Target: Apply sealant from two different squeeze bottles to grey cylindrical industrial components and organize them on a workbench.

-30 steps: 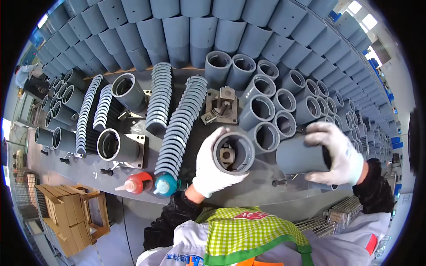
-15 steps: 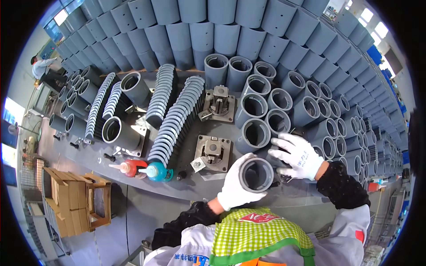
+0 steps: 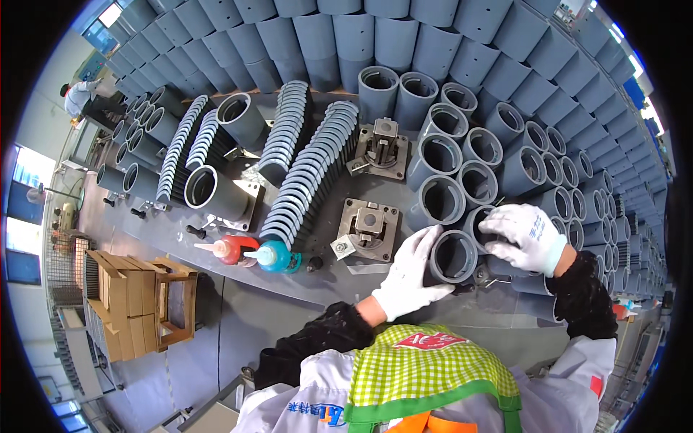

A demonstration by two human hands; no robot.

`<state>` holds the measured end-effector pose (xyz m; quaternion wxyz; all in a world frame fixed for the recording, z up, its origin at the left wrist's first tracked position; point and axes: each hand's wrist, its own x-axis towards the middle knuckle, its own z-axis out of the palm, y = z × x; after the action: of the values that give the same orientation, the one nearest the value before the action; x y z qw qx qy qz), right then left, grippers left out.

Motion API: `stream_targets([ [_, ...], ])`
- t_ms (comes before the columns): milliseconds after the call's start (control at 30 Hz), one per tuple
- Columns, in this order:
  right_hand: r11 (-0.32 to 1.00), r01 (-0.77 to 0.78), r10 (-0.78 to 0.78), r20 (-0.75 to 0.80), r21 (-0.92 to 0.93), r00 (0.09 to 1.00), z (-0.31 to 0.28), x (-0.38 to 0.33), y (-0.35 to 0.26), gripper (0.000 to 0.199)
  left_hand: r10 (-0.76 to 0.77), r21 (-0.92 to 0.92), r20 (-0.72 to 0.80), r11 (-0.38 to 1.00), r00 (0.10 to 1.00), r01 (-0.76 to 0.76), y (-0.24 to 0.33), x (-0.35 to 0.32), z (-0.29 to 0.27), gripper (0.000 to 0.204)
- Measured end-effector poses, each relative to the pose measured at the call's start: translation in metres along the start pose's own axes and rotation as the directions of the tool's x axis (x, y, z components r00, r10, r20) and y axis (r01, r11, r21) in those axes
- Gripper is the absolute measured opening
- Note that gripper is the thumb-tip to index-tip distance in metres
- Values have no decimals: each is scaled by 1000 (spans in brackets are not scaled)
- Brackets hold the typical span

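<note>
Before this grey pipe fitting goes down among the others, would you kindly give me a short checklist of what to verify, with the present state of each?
1. Left hand grips the grey pipe fitting on its near side: ok.
2. Right hand steadies the fitting's far side: ok.
3. Fitting's open end faces the camera, bore visible: ok.
4. Free spot beside the standing fittings: cannot tell, the hands cover it.
5. Metal fixture is apart from the fitting: ok.
6. Red bottle and teal bottle lie away from both hands: ok.
</note>
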<state>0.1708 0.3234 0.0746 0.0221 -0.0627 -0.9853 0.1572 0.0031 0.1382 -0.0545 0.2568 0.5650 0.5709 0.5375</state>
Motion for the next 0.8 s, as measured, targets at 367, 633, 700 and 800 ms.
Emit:
stream_targets([
  [367,936,-53,6,136,347,991,86,53,-120,30,166,404,47,899,985,-171,15,-66,-123,37],
  [633,737,-531,639,-175,417,750,195,76,-117,61,2,595,91,802,996,-56,-29,-15,-120,70],
  [700,801,-526,590,-232,285,773,212,83,-121,64,-141,625,136,780,981,25,-44,-5,-112,76],
  [800,755,-636,655,-138,158,743,208,90,-135,72,-233,636,185,769,955,65,-46,5,-112,80],
])
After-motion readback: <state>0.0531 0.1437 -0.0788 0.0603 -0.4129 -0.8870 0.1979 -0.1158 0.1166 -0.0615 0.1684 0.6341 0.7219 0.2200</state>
